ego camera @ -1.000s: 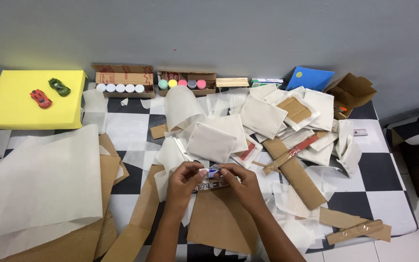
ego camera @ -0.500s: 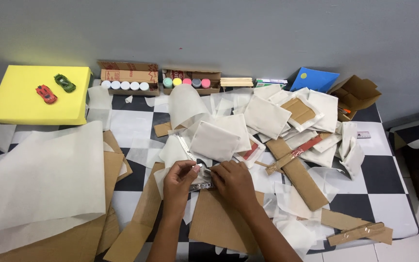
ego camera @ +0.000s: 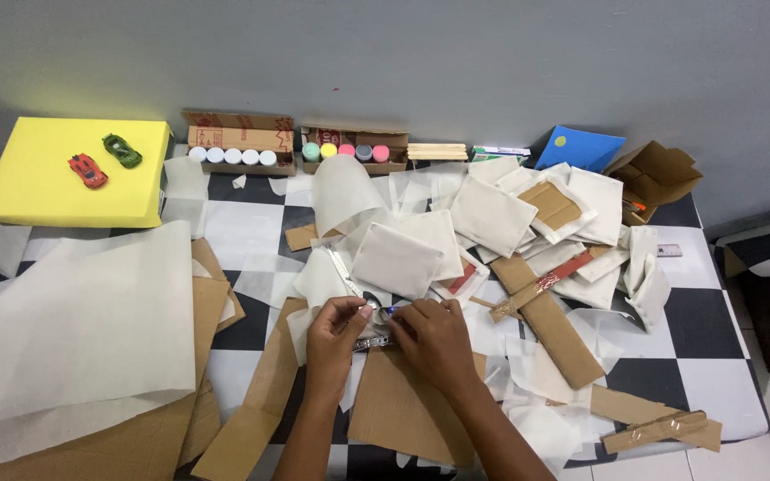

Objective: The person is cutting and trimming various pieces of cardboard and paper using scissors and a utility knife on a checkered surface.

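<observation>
Paper [ego camera: 73, 330], one big cream sheet, lies spread flat left of my hands, over brown cardboard [ego camera: 403, 414] that also runs under my wrists, likely as a work surface. Beyond my hands sits a loose heap of folded white packets [ego camera: 398, 258]. My left hand [ego camera: 336, 334] and right hand [ego camera: 434, 338] meet over the cardboard, fingertips pinched narrow on a small shiny metal piece [ego camera: 374, 341], held from both ends, apparently to steady it.

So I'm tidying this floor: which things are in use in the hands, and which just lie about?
In use:
left hand
right hand
small metal piece
brown cardboard sheet

Lying about:
toy cars
yellow box
paint pots
blue card
</observation>
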